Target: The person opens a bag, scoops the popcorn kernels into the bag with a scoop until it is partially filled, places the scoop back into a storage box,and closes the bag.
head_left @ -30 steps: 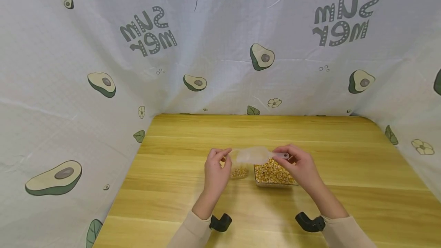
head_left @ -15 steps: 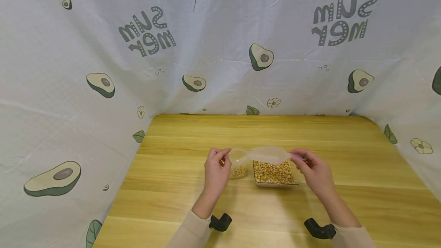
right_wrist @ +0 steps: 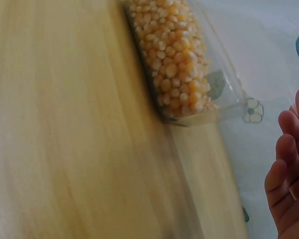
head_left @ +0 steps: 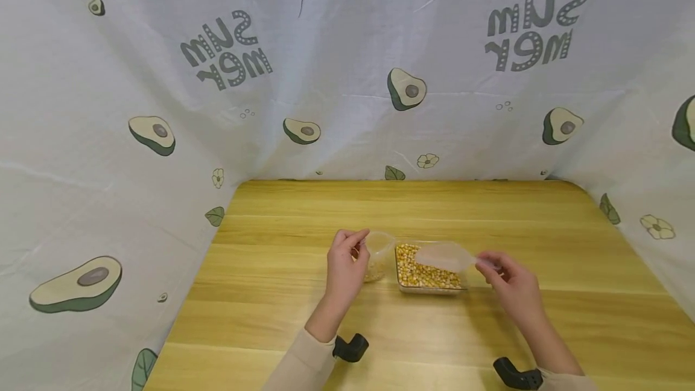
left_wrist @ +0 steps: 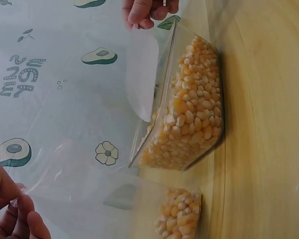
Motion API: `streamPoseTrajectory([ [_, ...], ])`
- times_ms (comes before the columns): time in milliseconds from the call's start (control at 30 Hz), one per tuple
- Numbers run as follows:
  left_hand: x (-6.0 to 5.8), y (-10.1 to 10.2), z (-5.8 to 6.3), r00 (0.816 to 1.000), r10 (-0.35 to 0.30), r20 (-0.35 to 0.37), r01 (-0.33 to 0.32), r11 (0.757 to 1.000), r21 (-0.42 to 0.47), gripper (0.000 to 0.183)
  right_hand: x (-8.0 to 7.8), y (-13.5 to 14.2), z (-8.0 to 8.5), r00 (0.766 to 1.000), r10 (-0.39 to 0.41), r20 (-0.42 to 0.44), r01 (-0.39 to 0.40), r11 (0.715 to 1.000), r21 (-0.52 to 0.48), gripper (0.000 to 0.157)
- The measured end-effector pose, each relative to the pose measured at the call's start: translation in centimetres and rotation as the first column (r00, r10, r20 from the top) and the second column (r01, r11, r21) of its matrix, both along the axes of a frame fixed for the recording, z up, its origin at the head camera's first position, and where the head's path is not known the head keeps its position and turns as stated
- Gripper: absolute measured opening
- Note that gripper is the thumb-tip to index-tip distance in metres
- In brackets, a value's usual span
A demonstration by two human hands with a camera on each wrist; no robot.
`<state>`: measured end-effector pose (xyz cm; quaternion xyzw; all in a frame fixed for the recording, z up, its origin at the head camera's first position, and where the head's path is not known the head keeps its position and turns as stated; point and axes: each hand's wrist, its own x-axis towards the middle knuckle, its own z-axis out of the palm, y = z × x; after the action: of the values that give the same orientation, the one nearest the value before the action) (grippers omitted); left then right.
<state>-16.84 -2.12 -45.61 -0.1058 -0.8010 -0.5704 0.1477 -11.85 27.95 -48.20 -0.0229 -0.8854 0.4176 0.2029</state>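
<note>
My left hand (head_left: 345, 267) pinches the rim of a clear plastic bag (left_wrist: 84, 196), whose mouth gapes in the head view. A small heap of corn kernels (left_wrist: 180, 213) lies in the bag's bottom. To its right stands a clear rectangular container (head_left: 431, 291) well filled with corn kernels (head_left: 426, 276). By its handle, my right hand (head_left: 513, 287) holds a translucent whitish scoop (head_left: 442, 256). The scoop's blade hangs over the container, pointing left, and whether it touches the kernels I cannot tell. In the right wrist view the fingers (right_wrist: 284, 149) are partly cut off.
Both vessels rest on a wood-grain table (head_left: 282, 294). Behind and at the sides hangs a pale curtain (head_left: 347, 77) printed with avocados. A black wrist mount (head_left: 352, 349) sits at the left cuff, another mount (head_left: 516, 374) at the right.
My right hand has carried the scoop rightward and down, from above the bag's mouth to over the container. My left hand keeps its pinch on the bag and has barely moved.
</note>
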Motion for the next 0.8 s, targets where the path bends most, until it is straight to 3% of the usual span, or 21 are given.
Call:
streamPoseTrajectory([
  [267, 0.0, 1.1, 1.1, 0.999, -0.050, -0.020, 0.052, 0.996, 0.074, 0.029, 0.2, 0.3, -1.2, 1.000, -0.001, -0.008, 0.002, 0.999, 0.040, 0.015],
  [400, 0.0, 1.2, 0.9, 0.997, -0.074, 0.012, 0.072, 0.989, 0.129, 0.030, 0.4, 0.1, -1.4, 1.000, 0.008, -0.019, -0.008, 1.000, 0.021, 0.013],
  [600, 0.3, 0.1, -0.4, 0.994, -0.028, 0.103, 0.017, 0.993, 0.115, 0.031, 0.5, 0.0, -1.6, 0.999, 0.023, -0.045, -0.022, 1.000, 0.021, 0.013],
  [800, 0.5, -1.2, -0.9, 0.996, 0.017, 0.089, -0.021, 0.998, 0.053, 0.032, 0.2, 0.2, -1.6, 0.994, 0.041, -0.101, -0.035, 0.998, 0.060, 0.013],
])
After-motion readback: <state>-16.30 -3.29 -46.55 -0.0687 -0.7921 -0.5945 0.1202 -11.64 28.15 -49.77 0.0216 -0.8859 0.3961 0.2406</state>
